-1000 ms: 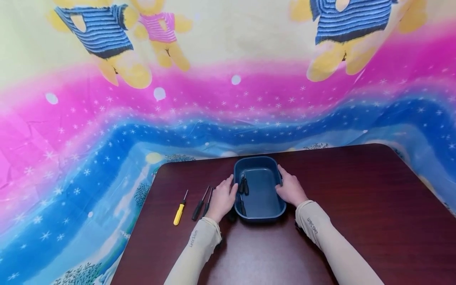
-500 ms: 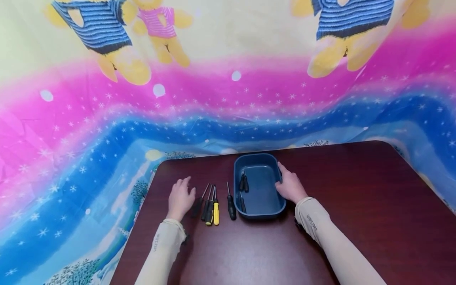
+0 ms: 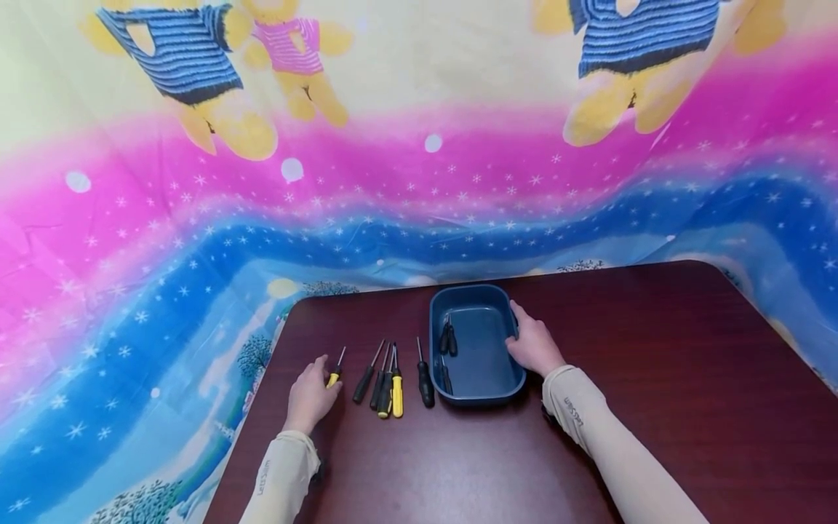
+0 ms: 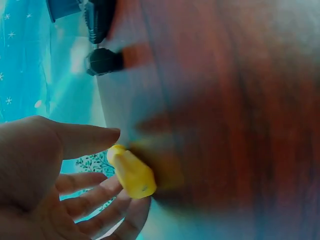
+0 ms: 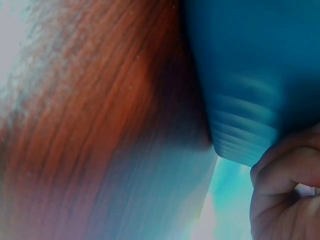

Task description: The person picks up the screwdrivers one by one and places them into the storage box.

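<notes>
In the head view my left hand (image 3: 312, 395) is at a yellow-handled screwdriver (image 3: 334, 379) lying at the left of the table. The left wrist view shows its yellow handle (image 4: 134, 175) between the thumb tip and the fingers. My right hand (image 3: 535, 346) grips the right wall of a dark blue rectangular tub (image 3: 478, 399), thumb over the rim. Inside the tub, along its left wall, lie small black screwdrivers (image 3: 452, 340). In the right wrist view the tub's outer wall (image 5: 240, 75) fills the upper right, beside the curled fingers.
Between left hand and tub lie several screwdrivers: black-handled ones (image 3: 363, 384), a yellow-handled one (image 3: 397, 397), and a larger black one (image 3: 425, 386) close to the tub. The dark red-brown table (image 3: 655, 349) meets a printed cloth backdrop (image 3: 458, 182) behind.
My left hand has moved left from the tub's left side, past the row of screwdrivers, to the leftmost yellow-handled one. A yellow-handled screwdriver in the row is now uncovered. The right hand stays.
</notes>
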`<state>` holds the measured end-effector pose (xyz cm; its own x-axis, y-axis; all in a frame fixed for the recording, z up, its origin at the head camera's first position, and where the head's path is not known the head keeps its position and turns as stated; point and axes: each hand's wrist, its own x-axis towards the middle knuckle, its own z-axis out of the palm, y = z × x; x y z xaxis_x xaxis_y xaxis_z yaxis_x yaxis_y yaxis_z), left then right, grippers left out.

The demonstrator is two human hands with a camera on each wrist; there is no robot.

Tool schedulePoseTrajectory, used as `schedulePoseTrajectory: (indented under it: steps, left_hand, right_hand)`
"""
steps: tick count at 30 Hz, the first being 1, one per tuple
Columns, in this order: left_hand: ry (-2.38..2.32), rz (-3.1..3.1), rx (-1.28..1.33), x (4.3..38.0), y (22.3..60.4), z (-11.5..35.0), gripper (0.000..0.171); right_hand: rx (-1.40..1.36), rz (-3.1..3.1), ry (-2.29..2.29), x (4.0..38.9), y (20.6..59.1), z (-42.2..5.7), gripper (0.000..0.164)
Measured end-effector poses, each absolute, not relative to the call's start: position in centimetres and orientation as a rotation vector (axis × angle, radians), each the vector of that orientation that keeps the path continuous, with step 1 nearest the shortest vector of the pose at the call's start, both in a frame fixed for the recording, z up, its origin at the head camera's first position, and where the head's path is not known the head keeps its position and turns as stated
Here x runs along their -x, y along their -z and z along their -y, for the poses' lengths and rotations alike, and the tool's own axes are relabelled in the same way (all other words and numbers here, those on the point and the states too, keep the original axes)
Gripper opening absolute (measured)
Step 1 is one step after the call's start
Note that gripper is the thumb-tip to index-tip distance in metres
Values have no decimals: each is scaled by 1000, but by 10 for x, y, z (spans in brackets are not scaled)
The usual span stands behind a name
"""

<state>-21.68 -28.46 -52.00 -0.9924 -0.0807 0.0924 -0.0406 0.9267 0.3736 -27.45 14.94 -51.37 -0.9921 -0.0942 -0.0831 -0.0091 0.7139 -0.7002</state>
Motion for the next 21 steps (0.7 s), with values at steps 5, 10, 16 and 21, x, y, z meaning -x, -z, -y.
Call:
schedulePoseTrajectory:
  steps: [5, 10, 16, 21]
  left_hand:
    - [539, 2949, -85, 216, 526, 284, 47]
    - [508, 2913, -52, 217, 527, 282, 35]
    - [491, 2905, -31, 216, 525, 280, 27]
    - [507, 2879, -10, 217, 523, 278, 27]
  right_hand:
    - [87, -2787, 1158, 272, 514, -148, 77]
    - [87, -2800, 1151, 272, 514, -147, 78]
    - [92, -2810, 1158, 273, 514, -148, 77]
    - [87, -2805, 1158, 273, 513, -149, 78]
